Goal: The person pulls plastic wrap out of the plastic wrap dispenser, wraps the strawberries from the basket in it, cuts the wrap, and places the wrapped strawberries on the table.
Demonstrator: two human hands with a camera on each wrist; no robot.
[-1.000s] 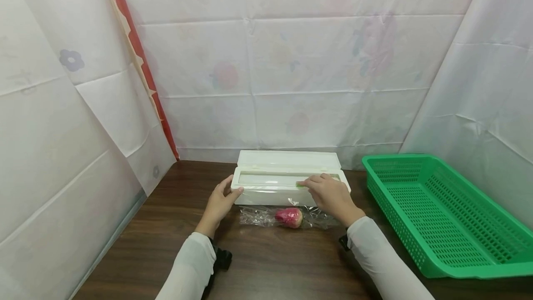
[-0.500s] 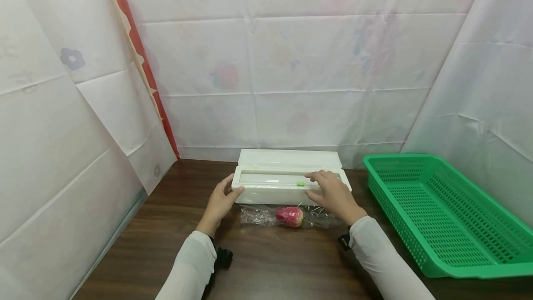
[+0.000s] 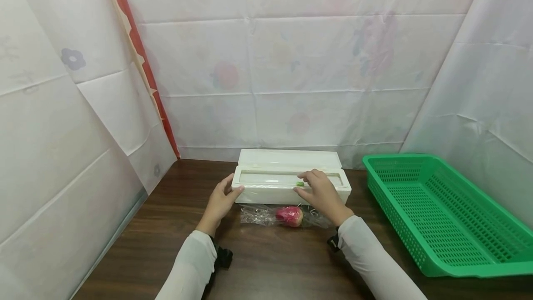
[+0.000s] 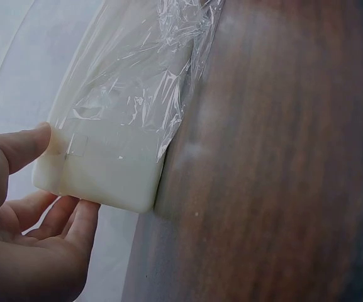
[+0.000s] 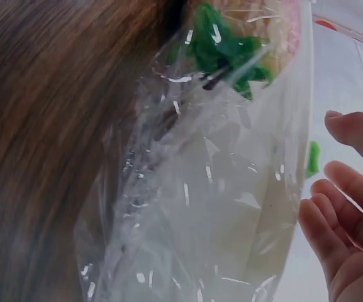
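A long white cling film dispenser stands on the table with its lid raised at the back. My left hand grips its left end, thumb on the front edge and fingers at the end face, as the left wrist view shows. My right hand hovers over the right half, fingers loosely bent and apart. Just off its fingertips sits a small green slide cutter on the dispenser's front edge. Clear film hangs down the front. A pinkish-red fruit lies under film before the dispenser.
A green perforated basket stands at the right of the dark wooden table. White printed sheeting walls the back and both sides. Green leaf-like pieces show at the fruit in the right wrist view.
My right hand was at the green slide cutter, came off it to the right with fingers spread, and is now back left beside it. The left hand has stayed put.
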